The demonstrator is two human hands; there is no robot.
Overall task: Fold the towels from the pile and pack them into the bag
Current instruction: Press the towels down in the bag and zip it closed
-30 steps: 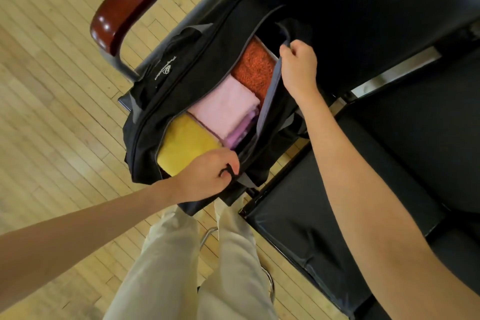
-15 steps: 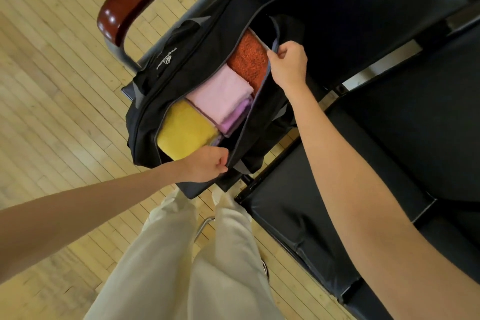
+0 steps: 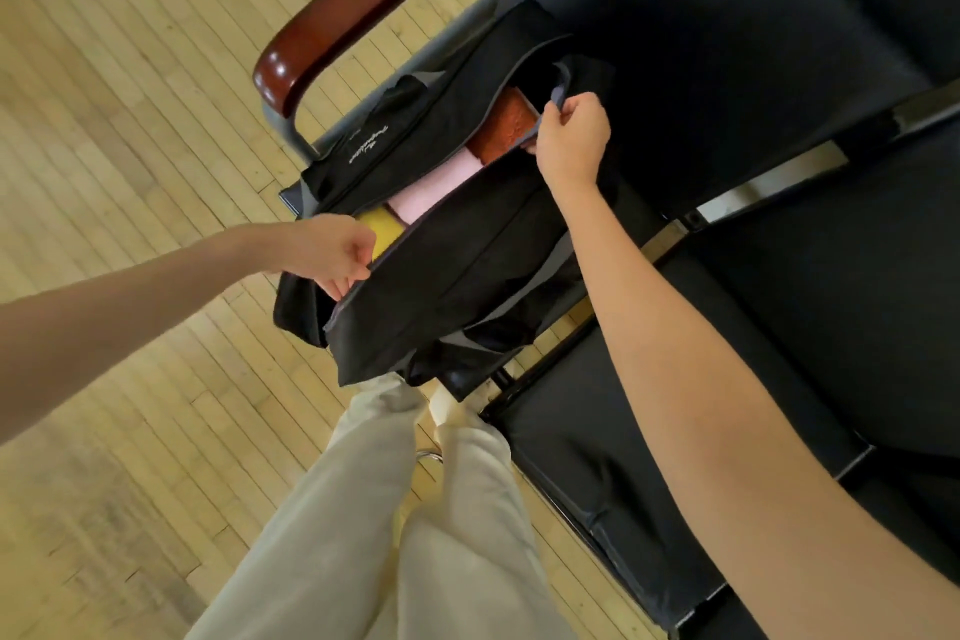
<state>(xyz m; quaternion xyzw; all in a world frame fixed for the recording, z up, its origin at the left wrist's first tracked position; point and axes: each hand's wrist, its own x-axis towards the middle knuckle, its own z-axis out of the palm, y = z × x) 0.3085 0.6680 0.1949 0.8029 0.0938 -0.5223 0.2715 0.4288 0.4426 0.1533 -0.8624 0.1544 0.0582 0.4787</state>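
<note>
A black duffel bag lies on the left seat of a black bench. Through its narrowed top opening show a folded orange towel, a pink towel and a yellow towel, side by side. My right hand pinches the grey-edged flap of the bag at the far end of the opening. My left hand grips the same flap's edge at the near end, beside the yellow towel. The flap covers much of the towels.
The bench has black padded seats and a backrest, with a dark red wooden armrest left of the bag. Pale wooden floor lies to the left. My legs in beige trousers stand in front of the bench.
Both hands have pulled the near flap of the bag across to the left over the towels, so the opening is much narrower. The view shifted as my head moved.
</note>
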